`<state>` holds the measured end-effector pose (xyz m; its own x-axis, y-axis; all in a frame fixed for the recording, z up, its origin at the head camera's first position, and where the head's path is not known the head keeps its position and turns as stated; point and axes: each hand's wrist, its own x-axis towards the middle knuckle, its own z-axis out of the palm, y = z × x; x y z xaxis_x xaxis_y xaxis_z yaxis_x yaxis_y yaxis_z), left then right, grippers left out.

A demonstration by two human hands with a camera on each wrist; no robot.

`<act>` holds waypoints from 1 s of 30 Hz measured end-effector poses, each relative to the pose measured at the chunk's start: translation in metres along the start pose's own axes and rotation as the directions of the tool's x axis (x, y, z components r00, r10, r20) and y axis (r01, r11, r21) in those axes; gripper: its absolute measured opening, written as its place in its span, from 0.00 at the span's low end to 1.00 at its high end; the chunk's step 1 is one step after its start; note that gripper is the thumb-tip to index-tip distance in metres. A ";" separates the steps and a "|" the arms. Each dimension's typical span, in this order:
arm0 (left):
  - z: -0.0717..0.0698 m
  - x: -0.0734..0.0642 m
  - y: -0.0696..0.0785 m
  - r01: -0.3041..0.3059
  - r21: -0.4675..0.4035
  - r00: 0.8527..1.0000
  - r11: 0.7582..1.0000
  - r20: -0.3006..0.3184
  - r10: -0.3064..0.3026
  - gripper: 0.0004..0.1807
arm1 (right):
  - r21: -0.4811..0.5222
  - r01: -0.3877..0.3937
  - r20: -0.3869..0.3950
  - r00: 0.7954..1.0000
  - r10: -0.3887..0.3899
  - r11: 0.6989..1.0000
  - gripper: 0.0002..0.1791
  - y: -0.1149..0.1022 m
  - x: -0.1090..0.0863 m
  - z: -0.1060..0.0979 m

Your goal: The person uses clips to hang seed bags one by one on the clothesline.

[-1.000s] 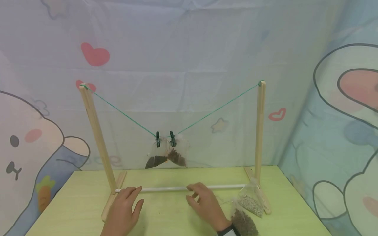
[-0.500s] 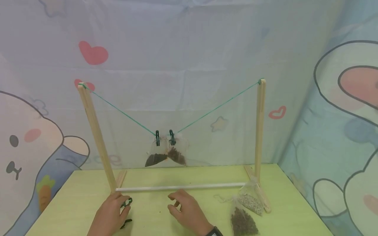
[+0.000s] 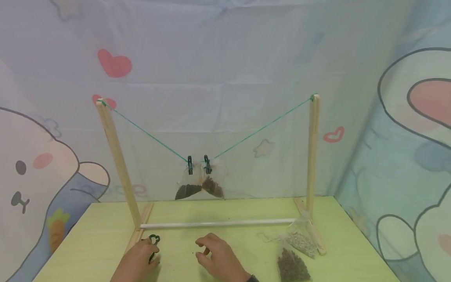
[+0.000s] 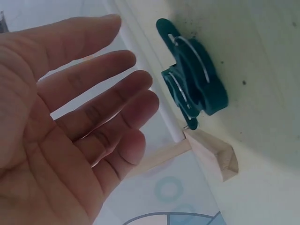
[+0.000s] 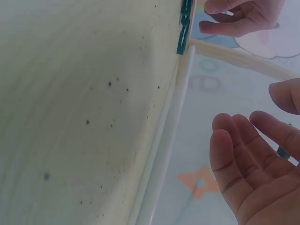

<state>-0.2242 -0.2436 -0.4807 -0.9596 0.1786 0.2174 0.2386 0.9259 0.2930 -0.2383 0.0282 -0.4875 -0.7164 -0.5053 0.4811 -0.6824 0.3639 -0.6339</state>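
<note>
My left hand (image 3: 138, 258) hovers over the left of the table, right by dark green spring clips (image 3: 154, 239). In the left wrist view its fingers are loosely extended and apart from the two clips (image 4: 201, 77), which lie close together on the tabletop. My right hand (image 3: 219, 256) is near the table's middle, fingers slightly bent and holding nothing. Ahead, a green cord (image 3: 149, 135) sags under two clear bags, one with black contents (image 3: 188, 191), one with reddish-brown pieces (image 3: 213, 187). A dark clip (image 3: 190, 165) and another dark clip (image 3: 207, 164) hold them.
Wooden posts, left (image 3: 118, 160) and right (image 3: 312, 156), carry the cord. A white rod (image 3: 218, 224) joins their feet. At the right lie a bag of pale grains (image 3: 302, 243) and a bag of brown pieces (image 3: 292, 266). Dark specks dot the table (image 5: 70, 154).
My left hand has drawn back toward the near left edge, and the clips beside it have come into sight. My right hand has moved left and nearer. The hanging bags look unchanged.
</note>
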 end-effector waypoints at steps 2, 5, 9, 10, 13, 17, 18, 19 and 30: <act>0.003 0.000 -0.001 0.005 -0.008 0.999 1.000 0.031 -0.005 0.09 | 0.012 -0.009 0.028 1.000 0.008 1.000 0.10 -0.001 0.000 0.001; 0.006 0.000 -0.002 0.017 -0.026 0.998 1.000 0.053 -0.016 0.10 | 0.032 -0.041 0.069 0.997 0.039 0.999 0.11 -0.004 0.000 0.002; 0.011 0.000 -0.003 0.019 -0.038 0.999 0.999 0.047 -0.017 0.11 | 0.044 -0.062 0.092 0.994 0.058 0.997 0.11 -0.006 0.000 0.001; 0.012 0.000 -0.002 0.020 -0.042 0.999 0.999 0.046 -0.018 0.11 | 0.042 -0.063 0.094 0.994 0.059 0.997 0.11 -0.007 0.000 0.001; 0.014 0.001 -0.001 0.031 -0.052 0.999 0.998 0.045 -0.029 0.12 | 0.039 -0.073 0.105 0.992 0.069 0.997 0.11 -0.007 0.001 0.000; 0.017 0.001 0.001 0.048 -0.041 0.998 0.998 0.048 -0.046 0.14 | 0.049 -0.092 0.126 0.988 0.086 0.994 0.10 -0.006 0.002 -0.002; 0.018 0.001 0.001 0.048 -0.038 0.998 0.998 0.046 -0.046 0.14 | 0.054 -0.097 0.132 0.987 0.090 0.994 0.10 -0.006 0.002 -0.002; 0.018 0.001 0.001 0.045 -0.037 0.998 0.998 0.043 -0.043 0.15 | 0.059 -0.102 0.136 0.986 0.093 0.993 0.10 -0.006 0.002 -0.002; 0.002 0.007 0.010 -0.172 -0.257 0.985 0.951 -0.044 0.166 0.12 | 0.038 -0.055 0.051 0.997 0.053 0.998 0.09 0.004 0.001 -0.012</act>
<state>-0.2287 -0.2323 -0.4778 -0.8991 0.3155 0.3035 0.4303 0.7641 0.4806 -0.2432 0.0381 -0.4822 -0.7432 -0.5243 0.4157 -0.6362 0.3611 -0.6818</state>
